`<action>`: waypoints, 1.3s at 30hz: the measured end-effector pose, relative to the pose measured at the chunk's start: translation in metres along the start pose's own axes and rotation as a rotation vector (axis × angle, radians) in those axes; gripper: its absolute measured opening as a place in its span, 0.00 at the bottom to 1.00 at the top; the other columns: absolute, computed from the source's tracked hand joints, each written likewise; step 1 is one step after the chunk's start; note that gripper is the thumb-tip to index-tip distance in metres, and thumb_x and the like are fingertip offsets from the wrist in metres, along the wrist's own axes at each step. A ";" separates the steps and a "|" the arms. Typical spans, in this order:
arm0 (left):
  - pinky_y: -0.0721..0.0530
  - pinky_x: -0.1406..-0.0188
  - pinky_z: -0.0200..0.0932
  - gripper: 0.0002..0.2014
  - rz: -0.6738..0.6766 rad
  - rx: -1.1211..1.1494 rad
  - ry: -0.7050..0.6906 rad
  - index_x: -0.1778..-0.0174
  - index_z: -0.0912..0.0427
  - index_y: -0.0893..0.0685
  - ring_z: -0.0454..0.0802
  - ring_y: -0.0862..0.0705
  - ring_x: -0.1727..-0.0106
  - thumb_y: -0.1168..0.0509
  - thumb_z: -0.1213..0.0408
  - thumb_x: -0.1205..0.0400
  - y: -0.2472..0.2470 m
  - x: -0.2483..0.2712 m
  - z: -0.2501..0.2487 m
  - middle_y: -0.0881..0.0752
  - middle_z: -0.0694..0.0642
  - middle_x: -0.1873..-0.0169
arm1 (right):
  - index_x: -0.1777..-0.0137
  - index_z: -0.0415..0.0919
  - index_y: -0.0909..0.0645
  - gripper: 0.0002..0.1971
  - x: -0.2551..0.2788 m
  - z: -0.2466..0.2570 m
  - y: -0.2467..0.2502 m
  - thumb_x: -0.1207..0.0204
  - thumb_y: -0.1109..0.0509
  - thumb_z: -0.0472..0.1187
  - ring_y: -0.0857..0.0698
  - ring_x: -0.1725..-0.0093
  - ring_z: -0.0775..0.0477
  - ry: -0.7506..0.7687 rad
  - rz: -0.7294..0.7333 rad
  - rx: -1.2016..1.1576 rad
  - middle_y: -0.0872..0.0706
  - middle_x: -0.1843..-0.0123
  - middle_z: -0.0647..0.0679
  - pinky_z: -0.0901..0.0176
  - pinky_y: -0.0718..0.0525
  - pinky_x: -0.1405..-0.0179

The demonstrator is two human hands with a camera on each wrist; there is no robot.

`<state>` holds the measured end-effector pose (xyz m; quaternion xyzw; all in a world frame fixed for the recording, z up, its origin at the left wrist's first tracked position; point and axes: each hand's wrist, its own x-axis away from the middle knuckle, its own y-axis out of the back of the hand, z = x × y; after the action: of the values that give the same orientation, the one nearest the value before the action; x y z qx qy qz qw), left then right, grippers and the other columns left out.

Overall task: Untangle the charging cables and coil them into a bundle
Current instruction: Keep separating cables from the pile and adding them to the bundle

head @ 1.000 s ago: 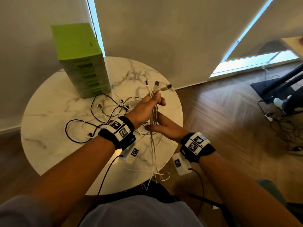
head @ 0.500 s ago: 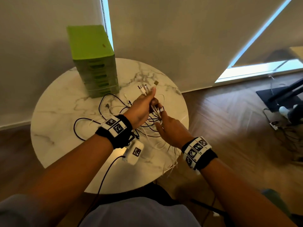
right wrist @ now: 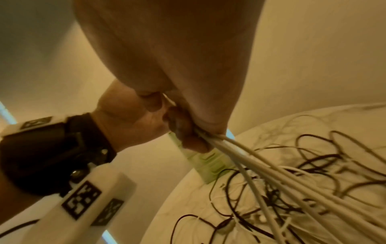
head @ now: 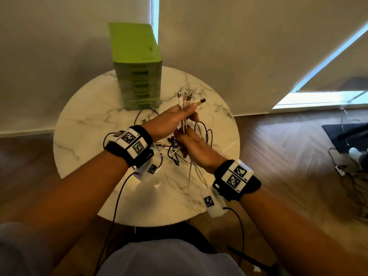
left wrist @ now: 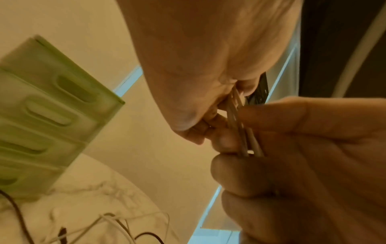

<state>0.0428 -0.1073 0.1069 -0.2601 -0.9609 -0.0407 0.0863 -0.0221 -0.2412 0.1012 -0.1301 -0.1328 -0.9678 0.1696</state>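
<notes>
Above the round marble table (head: 83,136), my left hand (head: 175,120) grips a bunch of white charging cables (head: 184,124) just below their plugs (head: 186,98), which stick up past the fingers. Directly beneath it, my right hand (head: 194,146) holds the same white strands (right wrist: 250,163), which fan out downward. Its fingers (left wrist: 282,118) close round the cables (left wrist: 240,132) in the left wrist view. A tangle of black and white cables (head: 179,150) lies on the table under both hands (right wrist: 292,189).
A green drawer box (head: 137,66) stands at the table's far edge against the wall. Wooden floor lies right of the table, with more cords and a dark mat (head: 342,136) far right. The table's left half is bare marble.
Both hands stayed on the white cables; the right hand now grips them just under the left. The camera view swung so that the table sits more centred.
</notes>
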 end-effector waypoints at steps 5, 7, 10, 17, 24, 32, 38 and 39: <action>0.17 0.39 0.53 0.28 -0.059 0.422 -0.103 0.40 0.63 0.20 0.55 0.13 0.42 0.52 0.41 0.11 0.040 0.036 0.012 0.12 0.62 0.43 | 0.55 0.52 0.27 0.05 -0.023 0.030 -0.035 0.17 0.41 0.46 0.32 0.66 0.53 0.027 0.218 -0.098 0.28 0.65 0.54 0.53 0.31 0.65; 0.14 0.45 0.49 0.40 -0.021 0.533 -0.113 0.31 0.66 0.26 0.59 0.16 0.41 0.48 0.30 0.18 0.049 0.059 0.028 0.18 0.68 0.38 | 0.61 0.57 0.23 0.09 -0.033 0.046 -0.049 0.21 0.41 0.46 0.29 0.65 0.54 0.014 0.295 -0.173 0.25 0.66 0.55 0.57 0.28 0.65; 0.20 0.34 0.55 0.50 0.095 0.556 0.003 0.29 0.61 0.25 0.57 0.17 0.36 0.26 0.26 0.37 0.056 0.093 0.067 0.17 0.62 0.38 | 0.61 0.47 0.31 0.04 -0.047 0.073 -0.071 0.26 0.41 0.42 0.32 0.66 0.53 -0.044 0.431 -0.361 0.32 0.65 0.48 0.62 0.29 0.65; 0.12 0.56 0.41 0.17 -0.055 0.025 0.220 0.39 0.69 0.18 0.58 0.09 0.50 0.32 0.57 0.14 0.083 0.148 0.084 0.12 0.64 0.48 | 0.61 0.47 0.37 0.07 -0.065 0.110 -0.131 0.24 0.42 0.42 0.35 0.68 0.53 0.028 0.624 -0.241 0.36 0.67 0.51 0.57 0.30 0.61; 0.23 0.68 0.34 0.22 -1.340 -0.257 0.144 0.49 0.61 0.21 0.46 0.20 0.65 0.22 0.49 0.25 0.151 0.223 0.092 0.17 0.50 0.64 | 0.63 0.43 0.26 0.21 -0.048 0.126 -0.194 0.09 0.46 0.50 0.11 0.45 0.35 0.242 0.520 -0.031 0.18 0.68 0.48 0.36 0.21 0.28; 0.26 0.65 0.43 0.14 -0.670 -0.638 0.376 0.57 0.49 0.27 0.48 0.21 0.66 0.35 0.43 0.15 0.122 0.245 0.135 0.21 0.47 0.66 | 0.61 0.46 0.33 0.11 -0.050 0.144 -0.202 0.18 0.36 0.41 0.29 0.67 0.49 0.329 0.499 -0.003 0.32 0.69 0.52 0.44 0.22 0.54; 0.18 0.42 0.45 0.41 -0.439 -0.670 0.276 0.28 0.50 0.27 0.41 0.22 0.43 0.43 0.21 0.26 0.114 0.243 0.141 0.24 0.46 0.40 | 0.60 0.48 0.36 0.10 -0.062 0.110 -0.178 0.33 0.36 0.40 0.31 0.62 0.43 0.319 0.478 0.206 0.31 0.63 0.42 0.42 0.28 0.60; 0.19 0.39 0.43 0.45 -0.499 -0.588 0.179 0.25 0.50 0.29 0.37 0.23 0.39 0.50 0.18 0.27 0.116 0.242 0.137 0.25 0.46 0.36 | 0.60 0.47 0.36 0.10 -0.063 0.106 -0.174 0.33 0.36 0.38 0.30 0.63 0.44 0.303 0.502 0.198 0.29 0.65 0.45 0.43 0.27 0.61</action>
<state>-0.1237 0.1285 0.0212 -0.0275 -0.9306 -0.3563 0.0789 -0.0059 -0.0330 0.1437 0.0042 -0.1633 -0.8864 0.4332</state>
